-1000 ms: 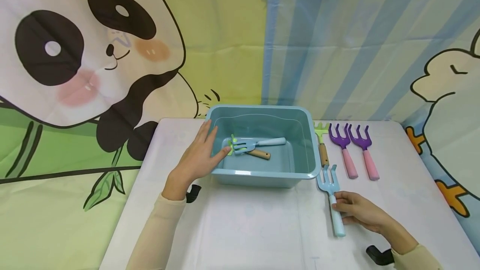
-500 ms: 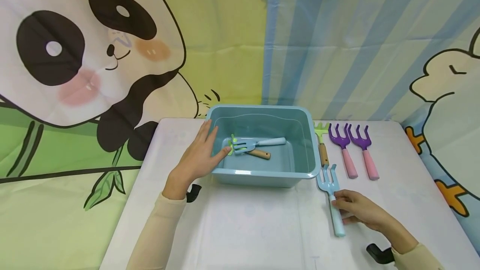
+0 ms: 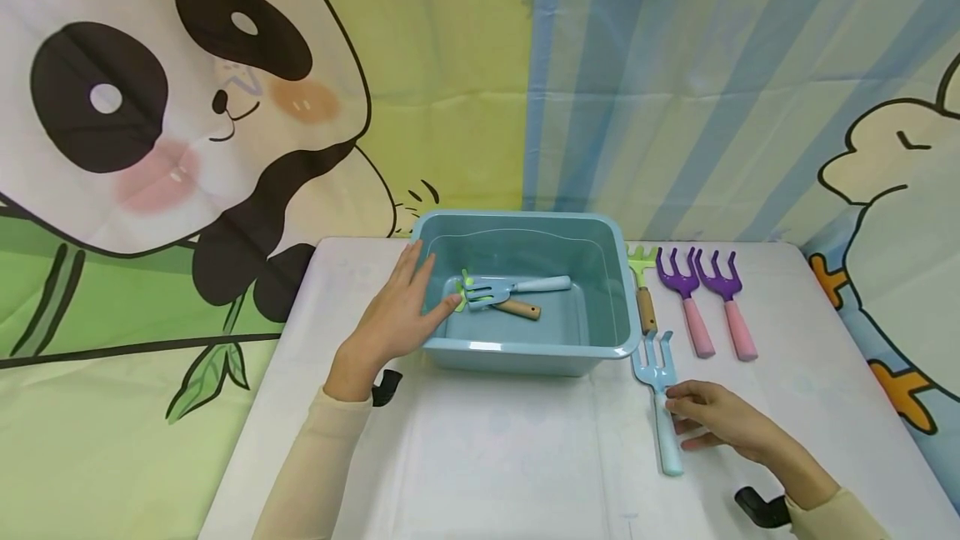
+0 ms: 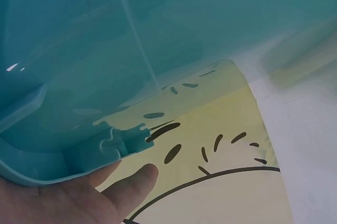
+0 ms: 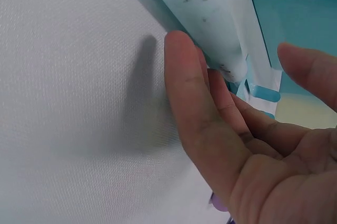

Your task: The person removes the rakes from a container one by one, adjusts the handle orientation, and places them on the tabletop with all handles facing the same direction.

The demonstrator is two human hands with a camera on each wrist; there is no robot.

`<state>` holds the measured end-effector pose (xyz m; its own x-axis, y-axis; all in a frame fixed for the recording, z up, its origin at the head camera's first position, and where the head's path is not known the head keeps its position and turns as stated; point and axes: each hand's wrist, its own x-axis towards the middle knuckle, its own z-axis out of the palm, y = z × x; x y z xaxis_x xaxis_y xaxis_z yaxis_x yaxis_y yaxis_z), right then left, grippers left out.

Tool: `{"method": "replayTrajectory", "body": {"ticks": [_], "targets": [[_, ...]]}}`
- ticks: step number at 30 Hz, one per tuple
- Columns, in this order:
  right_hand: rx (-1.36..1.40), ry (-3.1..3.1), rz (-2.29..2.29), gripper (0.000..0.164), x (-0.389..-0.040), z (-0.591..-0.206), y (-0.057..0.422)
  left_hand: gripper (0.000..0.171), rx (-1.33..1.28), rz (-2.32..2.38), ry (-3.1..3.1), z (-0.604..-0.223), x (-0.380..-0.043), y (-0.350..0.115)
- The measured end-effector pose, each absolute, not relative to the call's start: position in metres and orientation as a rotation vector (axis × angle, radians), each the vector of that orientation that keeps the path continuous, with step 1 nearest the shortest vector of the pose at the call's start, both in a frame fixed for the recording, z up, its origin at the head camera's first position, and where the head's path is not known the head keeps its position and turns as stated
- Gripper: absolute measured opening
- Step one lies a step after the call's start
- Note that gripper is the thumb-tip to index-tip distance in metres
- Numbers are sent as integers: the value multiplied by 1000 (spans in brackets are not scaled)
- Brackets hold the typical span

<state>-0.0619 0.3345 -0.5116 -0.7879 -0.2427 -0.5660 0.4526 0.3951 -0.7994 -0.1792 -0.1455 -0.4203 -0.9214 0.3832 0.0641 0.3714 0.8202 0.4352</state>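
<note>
At the left end of a blue plastic basin [image 3: 525,362], my left hand [image 3: 393,315] rests on the rim. Its fingers are straight, and the left wrist view shows some of them beneath the rim [image 4: 52,174]. To the basin's right, a light-blue hand fork [image 3: 666,432] lies on the table, tines pointing away. My right hand [image 3: 723,422] is beside its handle, fingers loosely bent. In the right wrist view the fingertips are at the handle [image 5: 202,13], while the thumb [image 5: 310,69] stands apart from it. Whether the fingertips touch it is unclear.
Inside the basin lie another light-blue fork [image 3: 543,283] and a green tool with a wooden handle [image 3: 521,308]. Right of the basin are a green rake with a wooden handle [image 3: 647,307] and two purple forks with pink handles [image 3: 697,327]. A printed cloth [image 3: 450,107] hangs behind.
The light-blue fork by my right hand has shifted slightly left and turned a little straighter. My right fingers have loosened from its handle. My left hand and the basin stay put.
</note>
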Motion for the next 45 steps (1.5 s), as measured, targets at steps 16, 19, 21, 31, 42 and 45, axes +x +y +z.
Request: {"method": "replayTrajectory", "body": {"ticks": [16, 19, 21, 31, 42, 45], "targets": [[-44, 2355, -1316, 45, -93, -443, 335, 95, 627, 696, 2984, -424, -181, -146], [-153, 2456, -1288, 42, -104, -415, 329, 95, 626, 702, 2982, -423, -180, -146], [-220, 2525, -1240, 41, -110, -396, 324, 94, 625, 705, 2980, -423, -180, -145], [-526, 2640, -1091, 37, -148, -319, 274, 93, 635, 692, 2990, -422, -180, -145], [-781, 2462, -866, 37, -217, -297, 198, 94, 630, 684, 2981, -421, -179, -146], [-820, 2412, -781, 37, -234, -301, 177, 95, 631, 688, 2983, -420, -179, -146]]}}
